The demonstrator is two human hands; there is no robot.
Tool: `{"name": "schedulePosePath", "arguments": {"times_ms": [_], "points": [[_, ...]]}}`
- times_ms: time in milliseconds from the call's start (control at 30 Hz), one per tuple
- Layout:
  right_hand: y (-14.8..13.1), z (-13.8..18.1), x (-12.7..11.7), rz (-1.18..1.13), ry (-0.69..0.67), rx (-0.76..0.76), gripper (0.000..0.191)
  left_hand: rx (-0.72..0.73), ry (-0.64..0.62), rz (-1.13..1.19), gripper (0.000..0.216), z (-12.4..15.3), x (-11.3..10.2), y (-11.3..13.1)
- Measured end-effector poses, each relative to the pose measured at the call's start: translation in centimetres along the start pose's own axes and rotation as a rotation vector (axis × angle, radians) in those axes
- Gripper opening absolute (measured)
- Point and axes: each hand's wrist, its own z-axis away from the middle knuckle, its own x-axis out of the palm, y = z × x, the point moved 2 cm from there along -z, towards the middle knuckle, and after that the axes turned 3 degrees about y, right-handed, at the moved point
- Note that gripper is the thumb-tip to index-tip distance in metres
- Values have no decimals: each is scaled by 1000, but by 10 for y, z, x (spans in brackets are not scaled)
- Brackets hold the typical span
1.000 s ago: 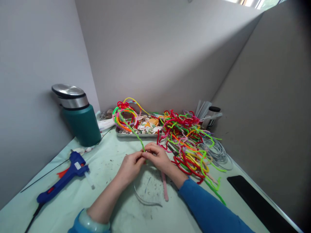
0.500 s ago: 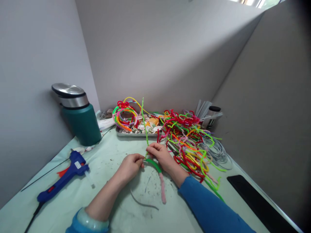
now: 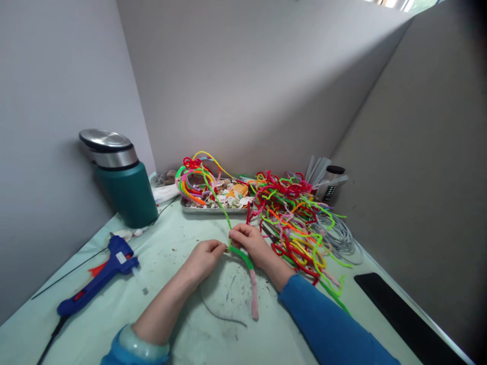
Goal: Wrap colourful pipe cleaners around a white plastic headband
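My left hand (image 3: 206, 259) pinches at the left end of a wire wrapped in green and pink pipe cleaner (image 3: 254, 294). From below that hand a thin grey wire (image 3: 222, 318) curves over the table; whether it is the same wire is hidden by my fingers. My right hand (image 3: 251, 243) is closed, thumb and finger on a lime-green pipe cleaner (image 3: 218, 200). Its long free end sticks up and leans left, while its lower end meets the wrapped wire between my two hands. The pink end of the wrap points toward me.
A tray (image 3: 220, 211) of painted pieces and coiled pipe cleaners stands at the back. Tangled pipe cleaners (image 3: 292, 218) and a grey wire coil (image 3: 338, 228) lie right. At left are a blue glue gun (image 3: 101, 276) and green flask (image 3: 127, 195); a black strip (image 3: 403, 314) lies right.
The free end of the lime-green pipe cleaner has swung from nearly upright to leaning left. My left fingertips have shifted slightly, and more of the grey wire shows below. My right hand stays put.
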Motion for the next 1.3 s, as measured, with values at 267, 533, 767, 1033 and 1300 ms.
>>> {"name": "schedulePosePath", "arguments": {"times_ms": [267,533,767,1033,1300], "points": [[3,-1,1,-27,7,-17,22,128,-27,-79,28,-5,-1,-5],[2,-2,0,-54,7,6,26,290,47,-196,24,-2,-3,0],[-7,2,1,-67,-25,31,26,581,139,-311,20,10,-5,16],[-3,5,4,-214,-193,208,27,749,202,-382,22,18,-4,19],[1,4,3,-223,-199,202,30,735,224,-390,22,19,-3,19]]}}
